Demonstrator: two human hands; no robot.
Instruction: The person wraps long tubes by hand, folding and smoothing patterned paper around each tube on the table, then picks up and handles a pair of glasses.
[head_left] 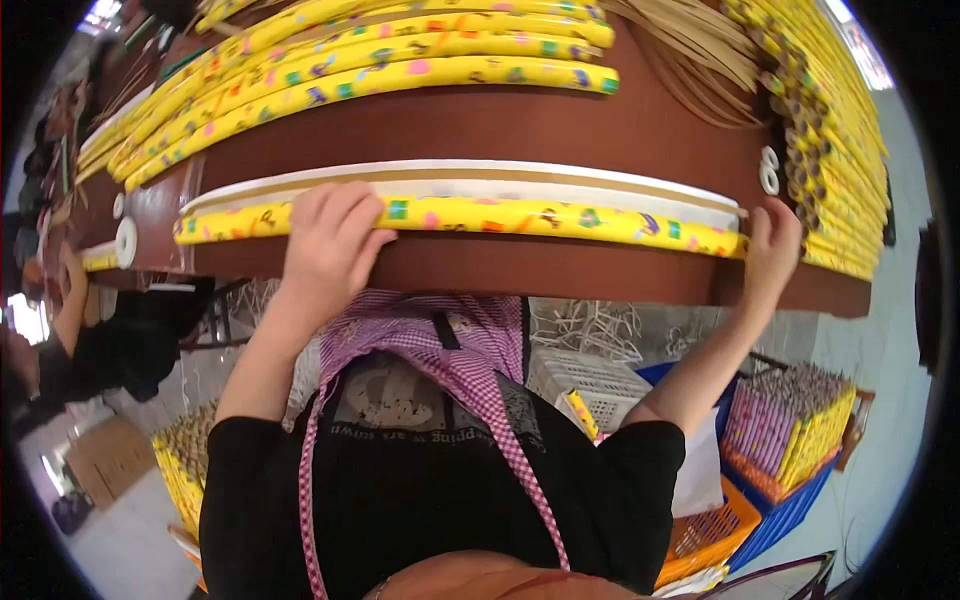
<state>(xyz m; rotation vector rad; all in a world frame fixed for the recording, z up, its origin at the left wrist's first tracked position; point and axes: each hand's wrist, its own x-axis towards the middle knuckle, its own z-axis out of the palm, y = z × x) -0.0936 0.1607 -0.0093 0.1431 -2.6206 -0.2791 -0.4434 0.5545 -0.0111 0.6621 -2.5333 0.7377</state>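
A yellow printed roll (545, 218) is positioned lengthwise along the near edge of the brown table (480, 120), directly in front of the wearer. Along its far side, a white sheet (480, 188) is exposed, with a narrow brown strip (480, 174) laid lengthwise on it.

The left hand (335, 235) is placed over the roll, left of its middle; the fingers are bent and set close together across the top, with the thumb on the near side, so that the roll is clamped between them. The right hand (772, 250) is located at the right end of the roll, fingers bent; whether they are closed on that end cannot be determined.

Further yellow rolls (430, 74) are laid side by side across the far part of the table. A bundle of tan strips (700, 50) is placed to their right. At the right edge, a stack of yellow tubes (845, 190) is piled, with white rings (769, 191) just beside it. Another white ring (131, 228) is found near the left end of the roll.
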